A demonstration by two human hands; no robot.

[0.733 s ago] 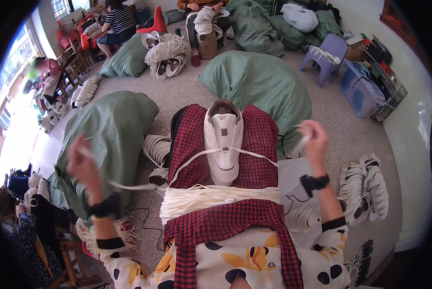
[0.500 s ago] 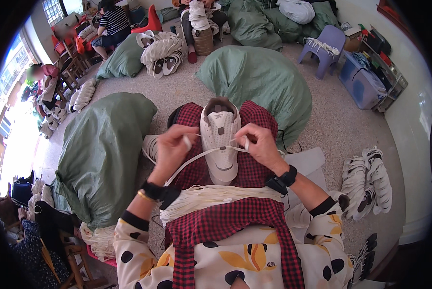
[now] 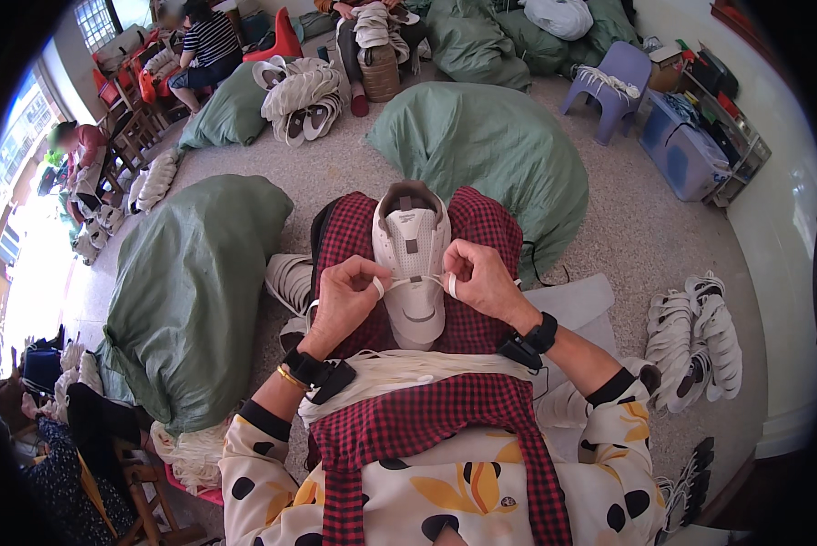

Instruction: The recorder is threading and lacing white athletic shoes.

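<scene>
A white sneaker [image 3: 413,238] with a brown lining rests between my knees, its toe pointing toward me. A white shoelace [image 3: 415,279] runs across the lower part of its tongue. On the left edge of the shoe, my left hand [image 3: 349,289] pinches one end of the lace, a loop of it showing by the fingers. My right hand [image 3: 481,280] pinches the lace on the other side, with a white piece hanging below the fingertips. A bundle of loose white laces [image 3: 417,371] lies across my lap on the red-and-black checked apron [image 3: 426,414].
Green sacks stand at my left [image 3: 194,291] and ahead [image 3: 490,155]. Strung white shoes [image 3: 690,346] lie on the floor at right. A purple chair [image 3: 608,86] and a storage bin [image 3: 686,150] stand far right. Other people sit working farther back and at lower left.
Both hands have come lower and closer to the shoe's sides. The long lace stretch that hung from the shoe toward my left wrist is now drawn in, with the lace short across the tongue.
</scene>
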